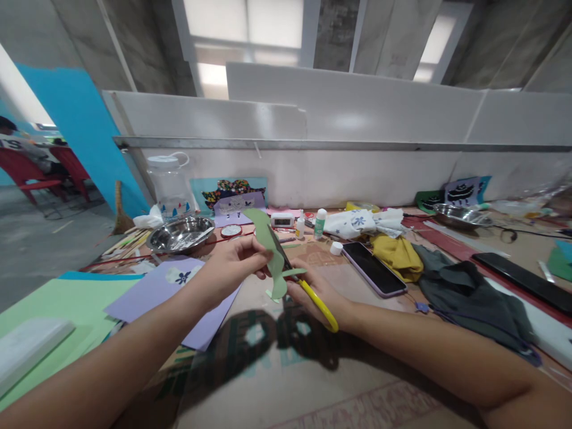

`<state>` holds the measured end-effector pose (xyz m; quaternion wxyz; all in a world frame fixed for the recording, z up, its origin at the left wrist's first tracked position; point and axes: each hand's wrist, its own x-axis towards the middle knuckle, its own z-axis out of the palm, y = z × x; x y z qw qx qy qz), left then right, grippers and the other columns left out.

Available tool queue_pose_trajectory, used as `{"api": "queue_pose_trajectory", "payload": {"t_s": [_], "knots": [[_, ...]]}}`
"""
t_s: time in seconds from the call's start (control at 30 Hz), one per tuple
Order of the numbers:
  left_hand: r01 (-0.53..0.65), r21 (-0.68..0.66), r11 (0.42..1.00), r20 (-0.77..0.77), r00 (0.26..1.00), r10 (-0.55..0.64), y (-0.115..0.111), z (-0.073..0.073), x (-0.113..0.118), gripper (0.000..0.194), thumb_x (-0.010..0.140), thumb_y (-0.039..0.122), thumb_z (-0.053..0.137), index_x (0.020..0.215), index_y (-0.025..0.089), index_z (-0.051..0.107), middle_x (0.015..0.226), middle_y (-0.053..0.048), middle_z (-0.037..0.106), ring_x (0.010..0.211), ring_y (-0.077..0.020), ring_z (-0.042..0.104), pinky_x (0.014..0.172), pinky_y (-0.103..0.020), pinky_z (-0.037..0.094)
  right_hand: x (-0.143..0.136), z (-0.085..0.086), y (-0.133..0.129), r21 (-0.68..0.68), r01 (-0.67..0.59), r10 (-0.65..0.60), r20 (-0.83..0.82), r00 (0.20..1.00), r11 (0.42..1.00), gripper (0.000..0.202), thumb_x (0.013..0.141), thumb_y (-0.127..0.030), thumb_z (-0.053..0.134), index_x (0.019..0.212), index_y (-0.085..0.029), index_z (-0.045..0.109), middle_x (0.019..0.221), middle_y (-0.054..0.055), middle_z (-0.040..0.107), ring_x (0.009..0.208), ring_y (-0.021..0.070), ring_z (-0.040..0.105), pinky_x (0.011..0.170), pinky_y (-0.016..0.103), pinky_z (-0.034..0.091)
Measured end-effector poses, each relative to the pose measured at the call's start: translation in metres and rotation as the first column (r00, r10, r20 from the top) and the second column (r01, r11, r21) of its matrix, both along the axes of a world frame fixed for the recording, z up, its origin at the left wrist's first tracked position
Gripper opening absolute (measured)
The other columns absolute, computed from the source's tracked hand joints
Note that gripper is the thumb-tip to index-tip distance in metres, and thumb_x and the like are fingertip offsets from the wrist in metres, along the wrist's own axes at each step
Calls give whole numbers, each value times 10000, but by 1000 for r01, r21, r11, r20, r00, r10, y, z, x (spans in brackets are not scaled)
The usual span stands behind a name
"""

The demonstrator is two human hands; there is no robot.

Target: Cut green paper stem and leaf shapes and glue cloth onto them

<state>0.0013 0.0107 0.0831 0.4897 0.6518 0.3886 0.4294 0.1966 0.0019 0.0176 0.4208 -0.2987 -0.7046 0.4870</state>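
Observation:
Between the thumb and fingers of my left hand [243, 259] is a piece of green paper [264, 235] with a wavy cut edge, raised above the table. My right hand [319, 295] is closed round the yellow handle of a pair of scissors [318, 305]. The dark blades lie against the right edge of the paper, pointing up and away from me. A narrow green strip curls out by the blades. Part of the blades is hidden behind the paper. Under my hands a cardboard surface [268, 387] carries their shadows.
Purple paper [147, 296] and green sheets [40, 298] lie to the left, with a steel bowl [154, 243] behind. A glue stick [320, 223], a small bottle [300, 227] and a digital timer [282, 220] stand at the back. A phone [374, 268] and dark cloth [469, 292] lie to the right.

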Motion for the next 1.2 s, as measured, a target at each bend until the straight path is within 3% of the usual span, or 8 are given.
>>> {"api": "queue_pose_trajectory", "payload": {"t_s": [0.27, 0.47, 0.7, 1.2], "knots": [[7, 12, 1000, -5, 1000, -7, 3, -6, -1, 257, 777, 422, 763, 774, 177, 685, 752, -28, 707, 647, -157, 645, 645, -294, 544, -1, -2, 2, -11, -5, 5, -33, 999, 1000, 301, 857, -462, 682, 898, -209, 524, 773, -27, 488, 664, 112, 419, 598, 248, 372], [30, 97, 995, -41, 999, -27, 3, -5, -3, 267, 847, 436, 722, 924, 182, 688, 838, -31, 721, 732, -164, 660, 665, -277, 536, -2, -1, 1, -29, -7, 4, -80, 997, 1000, 343, 867, -513, 665, 923, -209, 517, 766, -40, 460, 621, 93, 373, 561, 235, 336], [-5, 191, 982, -129, 991, 30, 0, -1, -3, 249, 895, 423, 643, 817, 188, 672, 723, -1, 674, 700, -162, 642, 675, -278, 511, 0, 0, 0, -20, -6, 5, -42, 999, 1000, 357, 845, -510, 694, 865, -202, 515, 763, -37, 478, 633, 95, 385, 564, 230, 350], [0, 172, 985, -109, 994, 19, -1, 0, -3, 184, 906, 349, 633, 829, 190, 684, 726, -2, 696, 703, -157, 651, 668, -273, 518, 0, 2, 0, -37, -18, 17, -21, 1000, 999, 377, 839, -537, 693, 897, -197, 539, 756, -29, 473, 657, 116, 391, 582, 241, 368]]}}
